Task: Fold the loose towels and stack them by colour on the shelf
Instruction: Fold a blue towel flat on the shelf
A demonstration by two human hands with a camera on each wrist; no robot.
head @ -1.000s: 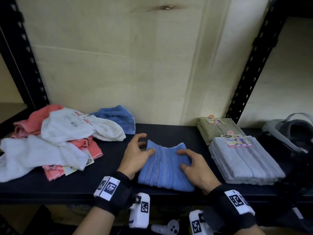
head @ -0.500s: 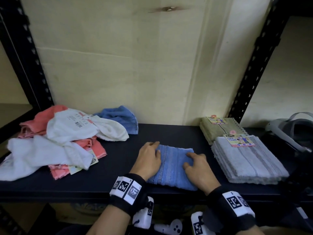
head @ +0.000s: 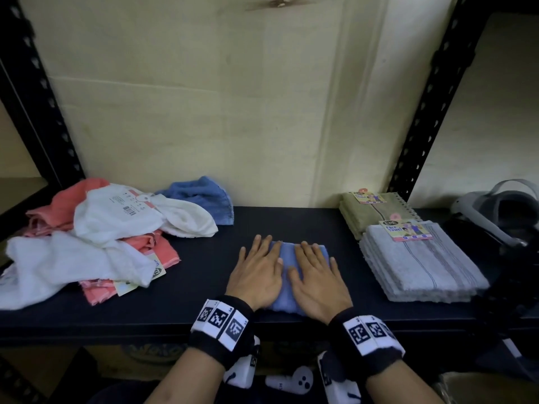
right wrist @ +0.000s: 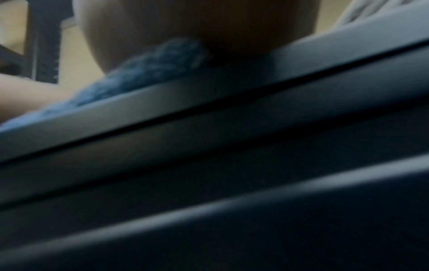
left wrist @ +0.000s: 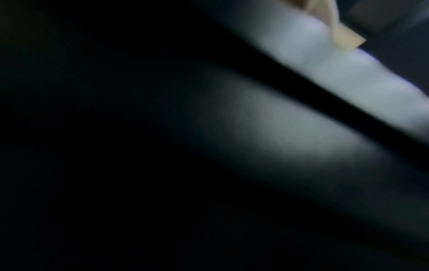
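Note:
A folded blue towel [head: 287,260] lies on the dark shelf [head: 204,275] near its front edge. My left hand [head: 258,269] lies flat on its left half, fingers straight. My right hand [head: 316,272] lies flat on its right half, fingers straight too. Only a narrow strip of the towel shows between the hands. In the right wrist view the blue towel [right wrist: 148,71] bulges under my palm at the shelf's edge [right wrist: 209,95]. The left wrist view is dark and blurred. A loose blue towel [head: 204,196] lies at the back left.
A heap of loose white towels [head: 87,246] and pink towels [head: 58,205] fills the shelf's left end. Folded grey towels [head: 423,266] and olive towels [head: 370,211] stand stacked at the right. A headset [head: 495,211] lies far right. Black uprights [head: 431,91] frame the bay.
The blue towel has been folded narrower. Both hands moved onto it and flattened, from fingers curled at its edges to palms pressing down side by side.

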